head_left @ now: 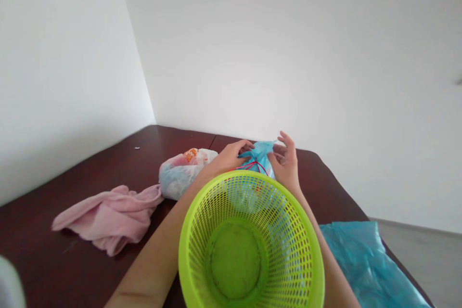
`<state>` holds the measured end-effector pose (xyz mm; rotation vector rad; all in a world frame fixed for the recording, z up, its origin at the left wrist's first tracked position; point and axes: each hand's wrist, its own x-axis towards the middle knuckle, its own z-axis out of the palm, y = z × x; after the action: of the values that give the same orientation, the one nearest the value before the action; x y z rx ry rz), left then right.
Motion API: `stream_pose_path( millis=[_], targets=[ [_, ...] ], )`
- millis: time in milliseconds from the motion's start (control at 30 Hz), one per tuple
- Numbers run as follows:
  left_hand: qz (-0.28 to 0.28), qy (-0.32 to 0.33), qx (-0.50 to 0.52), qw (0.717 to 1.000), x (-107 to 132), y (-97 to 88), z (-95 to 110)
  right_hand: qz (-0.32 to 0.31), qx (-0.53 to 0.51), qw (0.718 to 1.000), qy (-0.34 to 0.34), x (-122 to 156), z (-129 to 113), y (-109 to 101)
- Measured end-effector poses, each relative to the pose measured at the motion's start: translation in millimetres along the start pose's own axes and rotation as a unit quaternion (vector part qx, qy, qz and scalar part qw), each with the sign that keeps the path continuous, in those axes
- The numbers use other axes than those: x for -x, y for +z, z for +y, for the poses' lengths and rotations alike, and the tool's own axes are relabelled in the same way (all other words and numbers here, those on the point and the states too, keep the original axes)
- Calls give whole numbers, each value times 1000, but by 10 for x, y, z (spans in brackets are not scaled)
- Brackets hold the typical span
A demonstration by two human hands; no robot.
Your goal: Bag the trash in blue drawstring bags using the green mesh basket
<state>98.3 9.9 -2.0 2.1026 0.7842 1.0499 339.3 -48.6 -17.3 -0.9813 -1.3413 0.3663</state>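
Bag of thin blue plastic, crumpled up, with red string around it, sits at twelve o'clock of the green basket, just past its far rim on the dark table. Its left edge has the left hand, thumb and fingers curled about the plastic; the right hand is at the other edge, fingers loosely spread, thumb against it. I couldn't swear that either one is really pinching. For working that gathered plastic, I'd use the finger pads rather than nails, since film like this probably tears easily, pull evenly from both sides, and mind the string doesn't snag. The forearms run close along the basket, so a careless elbow could nudge it. The basket's far side hides the bag's lower half, and the mesh gives only a muddle of pale blue. What's inside the lumpy white bag at half past ten is unclear. Something whitish near half past eight is blurred and cut off.
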Motion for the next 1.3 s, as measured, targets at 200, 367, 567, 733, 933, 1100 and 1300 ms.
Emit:
stream_pose_path(
  millis=[200, 367, 567, 733, 933, 1100, 1300],
  targets=[
    [-27, 40, 4, 999, 28, -22, 66, -34, 143, 988, -55, 4, 16, -37],
    [20, 2, -109, 994, 89, -185, -29, 105, 6, 994, 38, -23, -21, -93],
    [56, -48, -153, 985, 166, -528, -216, 250, -46, 963, 87, -91, 91, -241],
    [97, -97, -189, 972, 224, -764, -320, 303, -106, 940, 118, -148, 261, -352],
    [190, -96, -128, 969, 138, -753, -121, 266, -104, 949, 129, -177, 364, -446],
    [258, -39, 11, 965, 50, -623, 127, 206, -78, 968, 123, -151, 223, -372],
    [256, -84, 12, 963, 53, -554, 169, -55, -10, 987, 153, -114, 64, -323]
  ],
)
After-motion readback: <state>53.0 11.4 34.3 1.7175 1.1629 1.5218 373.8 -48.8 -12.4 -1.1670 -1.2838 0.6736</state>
